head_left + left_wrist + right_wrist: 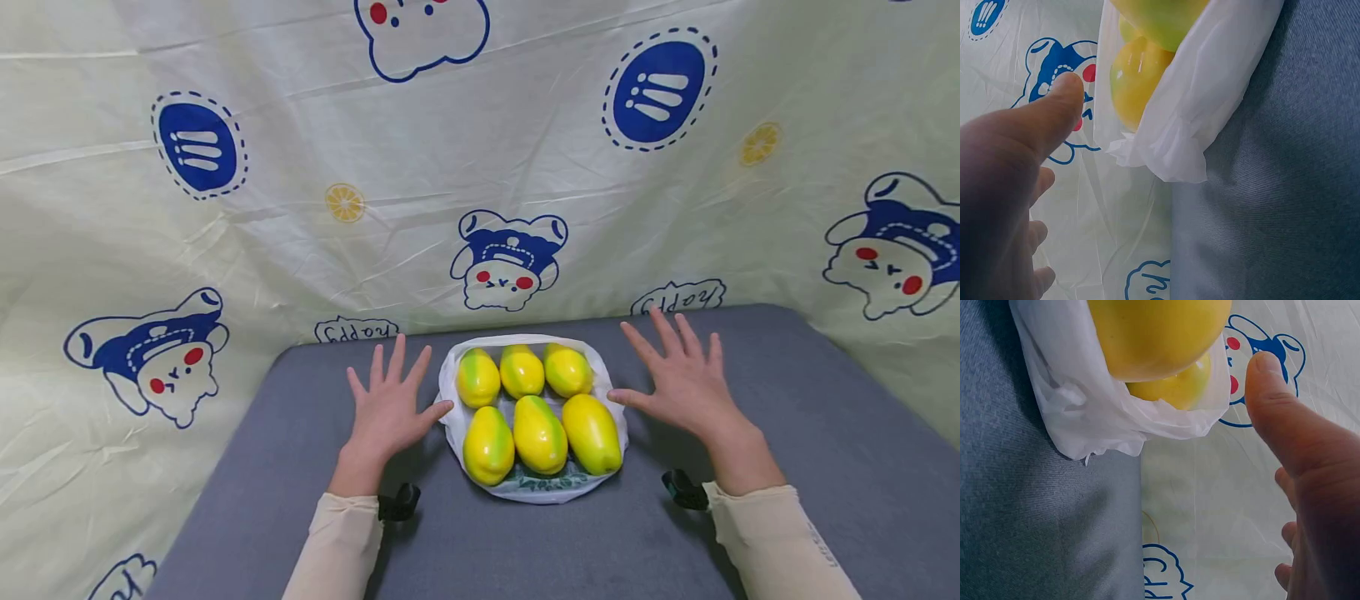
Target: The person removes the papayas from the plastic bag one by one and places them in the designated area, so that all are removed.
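Several yellow papaya-like fruits (540, 433) with green streaks lie in two rows inside a white plastic bag (448, 392). The bag is spread wide, and a green leaf print shows at its near side. To its left my left hand (386, 412) hovers with fingers spread, its thumb close to the bag's edge. On the other side my right hand (690, 390) is spread likewise, its thumb near the right rim. Both wrist views show a thumb apart from the crumpled bag wall (1188, 94) and the fruit (1160, 337). Neither hand holds anything.
A grey cloth-covered table (300, 467) lies under the bag. Behind and beside it hangs a pale curtain (285, 250) printed with blue cartoon bears, badges and orange slices. Each wrist carries a dark strapped device (399, 503).
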`<state>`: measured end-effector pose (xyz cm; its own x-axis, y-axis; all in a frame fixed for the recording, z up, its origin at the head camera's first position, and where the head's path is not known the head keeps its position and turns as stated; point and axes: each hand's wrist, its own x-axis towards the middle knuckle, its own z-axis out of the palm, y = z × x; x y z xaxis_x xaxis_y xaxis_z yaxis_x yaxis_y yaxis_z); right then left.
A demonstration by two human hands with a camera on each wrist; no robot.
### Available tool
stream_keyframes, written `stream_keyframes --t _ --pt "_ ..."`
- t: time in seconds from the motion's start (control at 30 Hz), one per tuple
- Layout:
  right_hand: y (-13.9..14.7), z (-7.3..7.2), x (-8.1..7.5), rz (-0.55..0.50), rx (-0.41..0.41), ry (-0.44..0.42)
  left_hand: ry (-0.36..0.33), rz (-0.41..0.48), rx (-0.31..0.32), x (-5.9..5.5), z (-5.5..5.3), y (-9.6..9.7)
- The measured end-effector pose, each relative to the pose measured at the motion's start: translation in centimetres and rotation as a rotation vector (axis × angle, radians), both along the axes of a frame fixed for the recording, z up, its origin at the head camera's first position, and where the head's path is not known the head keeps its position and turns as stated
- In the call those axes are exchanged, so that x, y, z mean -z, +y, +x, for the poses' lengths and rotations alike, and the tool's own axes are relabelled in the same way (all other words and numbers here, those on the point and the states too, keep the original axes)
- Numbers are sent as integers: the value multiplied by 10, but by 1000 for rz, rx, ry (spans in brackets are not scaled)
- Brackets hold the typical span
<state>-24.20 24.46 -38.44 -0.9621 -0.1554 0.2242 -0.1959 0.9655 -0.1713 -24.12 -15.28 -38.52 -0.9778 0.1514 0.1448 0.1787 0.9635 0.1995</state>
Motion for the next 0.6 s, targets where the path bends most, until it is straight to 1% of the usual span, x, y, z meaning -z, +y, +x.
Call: stream_keyframes --t 0.33,0.6 --pt "1 0 -1 -23 -1 1 -12 1 -22 1 1 -1" --pt "1 1 -2 -35 1 -10 2 5 -21 1 0 -1"
